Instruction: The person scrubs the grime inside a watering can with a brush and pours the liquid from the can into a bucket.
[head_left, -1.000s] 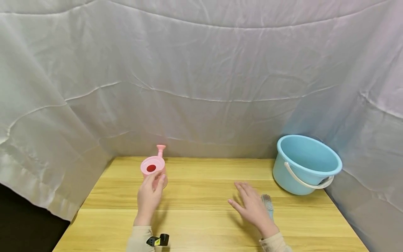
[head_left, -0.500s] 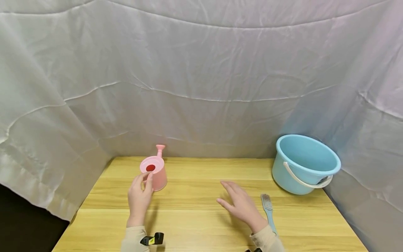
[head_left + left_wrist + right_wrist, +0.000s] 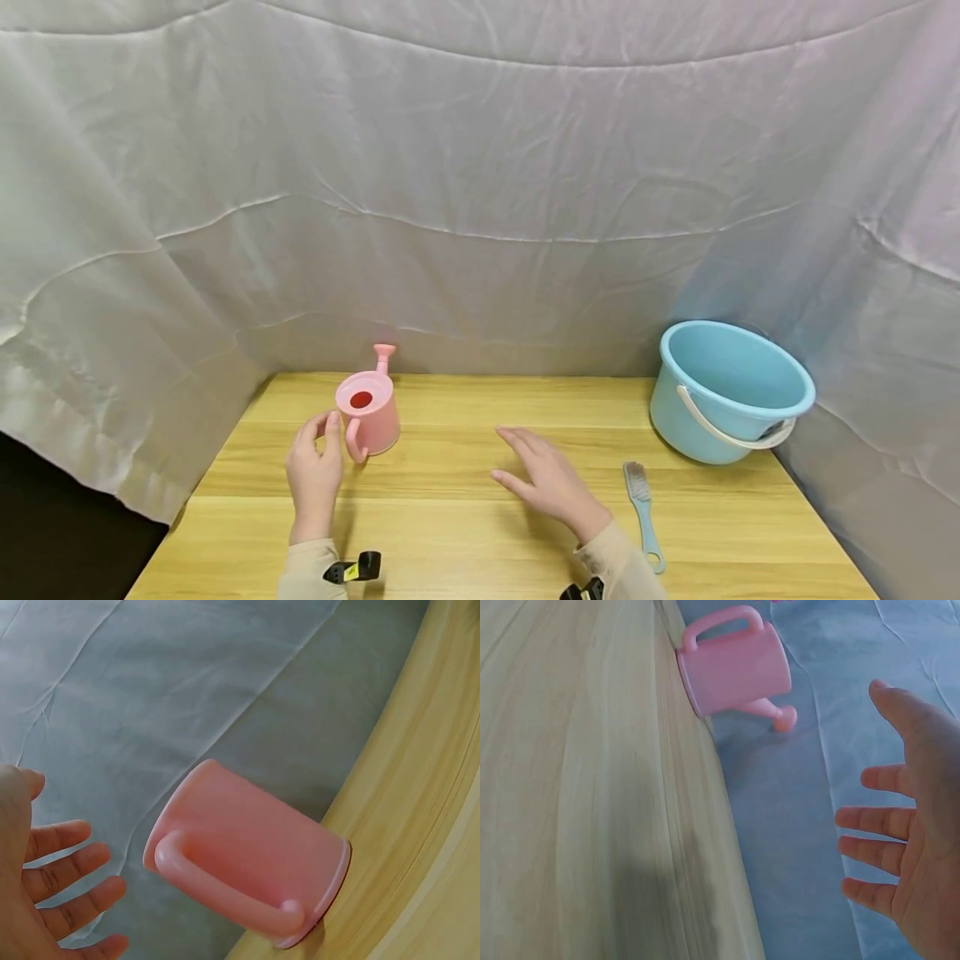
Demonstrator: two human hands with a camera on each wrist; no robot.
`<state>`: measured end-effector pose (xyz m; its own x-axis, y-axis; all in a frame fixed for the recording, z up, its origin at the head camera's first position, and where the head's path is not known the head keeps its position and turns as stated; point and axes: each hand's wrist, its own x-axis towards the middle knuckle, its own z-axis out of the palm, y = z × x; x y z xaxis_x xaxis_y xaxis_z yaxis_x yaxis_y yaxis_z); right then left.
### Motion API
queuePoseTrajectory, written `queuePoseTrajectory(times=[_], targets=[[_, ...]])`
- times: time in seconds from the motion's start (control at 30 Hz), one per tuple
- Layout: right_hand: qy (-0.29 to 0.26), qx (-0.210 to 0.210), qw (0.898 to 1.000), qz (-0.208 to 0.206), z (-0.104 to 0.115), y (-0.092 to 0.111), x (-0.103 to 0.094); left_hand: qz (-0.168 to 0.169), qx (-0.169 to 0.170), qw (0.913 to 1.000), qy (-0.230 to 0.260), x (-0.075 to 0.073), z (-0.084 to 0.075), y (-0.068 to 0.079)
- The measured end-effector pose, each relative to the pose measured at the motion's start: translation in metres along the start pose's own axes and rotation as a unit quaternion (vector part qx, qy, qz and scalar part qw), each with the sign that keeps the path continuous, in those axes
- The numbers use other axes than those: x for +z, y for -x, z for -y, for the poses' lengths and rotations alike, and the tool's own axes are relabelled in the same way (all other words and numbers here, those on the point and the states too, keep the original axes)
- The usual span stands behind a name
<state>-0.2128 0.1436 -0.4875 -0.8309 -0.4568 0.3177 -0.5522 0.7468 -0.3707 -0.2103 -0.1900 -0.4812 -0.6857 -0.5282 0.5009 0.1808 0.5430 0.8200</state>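
A pink watering can (image 3: 378,421) stands upright at the back left of the table, its spout to the back and its handle toward me. Just left of that handle is my left hand (image 3: 313,471), apart from the can and holding nothing. The left wrist view shows its fingers (image 3: 71,874) loosely bent and spread beside the can. My right hand (image 3: 551,483) hovers over the middle of the table with fingers extended and nothing in it. To its right lies a light blue brush (image 3: 642,510) with grey bristles.
A light blue bucket (image 3: 697,421) with a white handle stands at the back right. Grey cloth (image 3: 480,283) hangs behind the wooden table (image 3: 457,542) and along both sides.
My left hand has moved left, off the watering can's handle, which now shows. My right hand has shifted left, uncovering the whole brush. The can and bucket stay put.
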Motion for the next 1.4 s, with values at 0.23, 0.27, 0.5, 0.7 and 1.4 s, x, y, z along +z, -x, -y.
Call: queuePoseTrajectory(times=[0.23, 0.27, 0.5, 0.7, 1.4], targets=[[-0.025, 0.028, 0.999, 0.026, 0.003, -0.015, 0.005, -0.01, -0.009, 0.9999, 0.001, 0.0, 0.011, -0.002], [-0.029, 0.03, 0.999, 0.027, 0.002, -0.018, 0.006, -0.01, -0.011, 0.9999, 0.0, 0.001, 0.012, -0.002], [-0.054, 0.041, 0.997, 0.035, 0.0, -0.03, 0.013, 0.012, -0.058, 0.9982, 0.008, 0.004, 0.02, 0.001], [-0.059, 0.034, 0.997, 0.039, 0.001, -0.04, 0.019, 0.034, -0.095, 0.9946, 0.022, 0.008, 0.025, 0.004], [-0.112, 0.047, 0.99, 0.077, 0.014, -0.073, 0.038, 0.068, -0.202, 0.9724, 0.093, 0.025, 0.037, 0.01]])
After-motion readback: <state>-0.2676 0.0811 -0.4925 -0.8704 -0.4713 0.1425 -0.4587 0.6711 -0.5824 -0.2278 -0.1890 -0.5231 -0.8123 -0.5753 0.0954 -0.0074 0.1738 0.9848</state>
